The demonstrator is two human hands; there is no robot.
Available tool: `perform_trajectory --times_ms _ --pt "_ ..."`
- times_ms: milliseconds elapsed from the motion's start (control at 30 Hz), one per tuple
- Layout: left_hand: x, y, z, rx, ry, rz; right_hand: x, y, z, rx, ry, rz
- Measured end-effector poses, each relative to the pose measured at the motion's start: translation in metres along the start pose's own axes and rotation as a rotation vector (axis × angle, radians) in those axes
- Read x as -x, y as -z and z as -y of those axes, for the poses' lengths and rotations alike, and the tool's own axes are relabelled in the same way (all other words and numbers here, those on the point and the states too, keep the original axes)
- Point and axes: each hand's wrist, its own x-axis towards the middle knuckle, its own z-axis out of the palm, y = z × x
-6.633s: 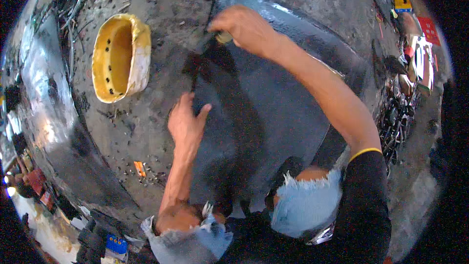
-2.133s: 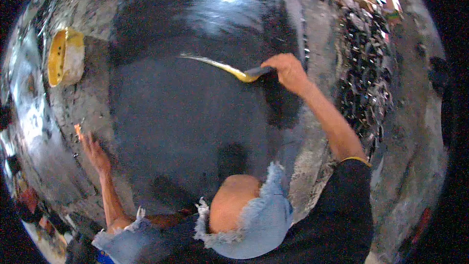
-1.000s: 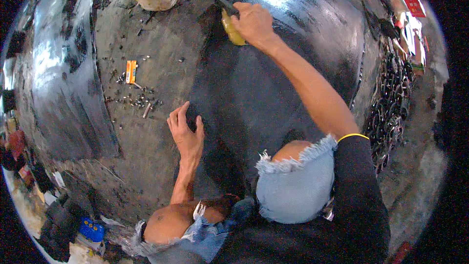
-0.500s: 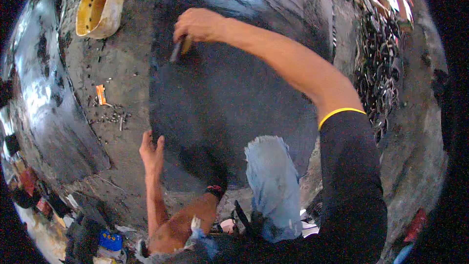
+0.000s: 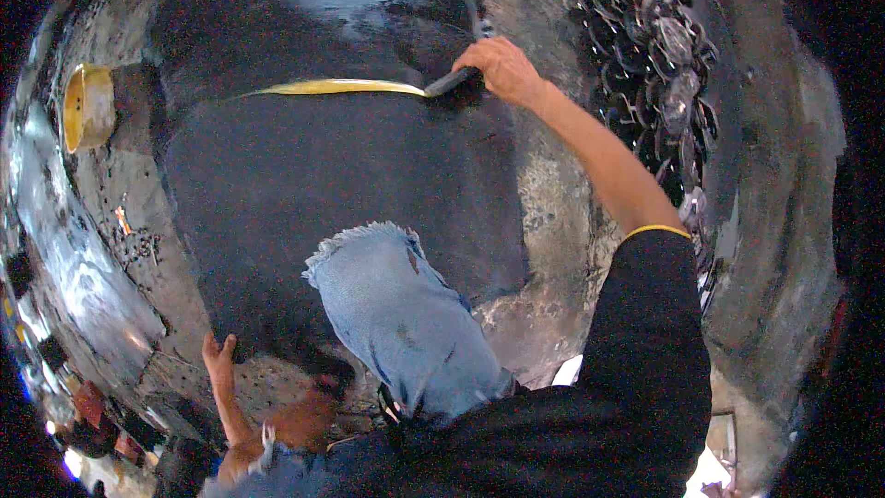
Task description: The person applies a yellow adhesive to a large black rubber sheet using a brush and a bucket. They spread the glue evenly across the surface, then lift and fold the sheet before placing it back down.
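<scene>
Low on the ground, a large dark sheet [image 5: 350, 184] lies flat on a rough concrete floor [image 5: 553, 212], and the person crouches over its near edge with knees in frayed light-blue denim shorts [image 5: 396, 314]. The right hand [image 5: 502, 66] reaches far out across the sheet, its fingers closed around the dark handle of a brush [image 5: 449, 83]. The brush sits at the right end of a long yellow streak [image 5: 332, 88] that runs leftward over the black surface, so the brush seems held low and flat to spread that yellow stuff along the sheet. The left hand [image 5: 219, 360] is open, fingers spread, pressed to the floor just beside the sheet's near left corner; it holds nothing and looks placed there to prop the body during the long reach. A yellow container [image 5: 88, 106] stands on the floor well to the left of the sheet, apart from both hands, its open mouth visible. Another glossy dark sheet [image 5: 83, 286] lies along the left side, and small bits of debris, one of them orange [image 5: 123, 219], are scattered on the concrete between the two sheets. Far to the right, a heap of dark metal parts [image 5: 659, 46] rests beyond the reaching arm.
</scene>
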Motion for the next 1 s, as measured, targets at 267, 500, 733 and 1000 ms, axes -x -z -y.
perform_trajectory --times_ms 267,500,733,1000 --pt "0.056 -0.004 0.100 0.879 0.353 -0.179 0.116 -0.031 0.100 -0.064 -0.648 -0.233" --pt "0.053 -0.044 0.146 0.883 0.183 -0.230 0.114 -0.013 0.099 0.038 -0.523 -0.204" --pt "0.028 -0.040 0.133 0.752 0.193 -0.141 0.075 -0.037 0.062 0.124 -0.260 -0.045" --pt "0.024 -0.047 0.140 0.834 0.012 -0.110 0.291 -0.063 0.216 0.026 -0.486 0.016"
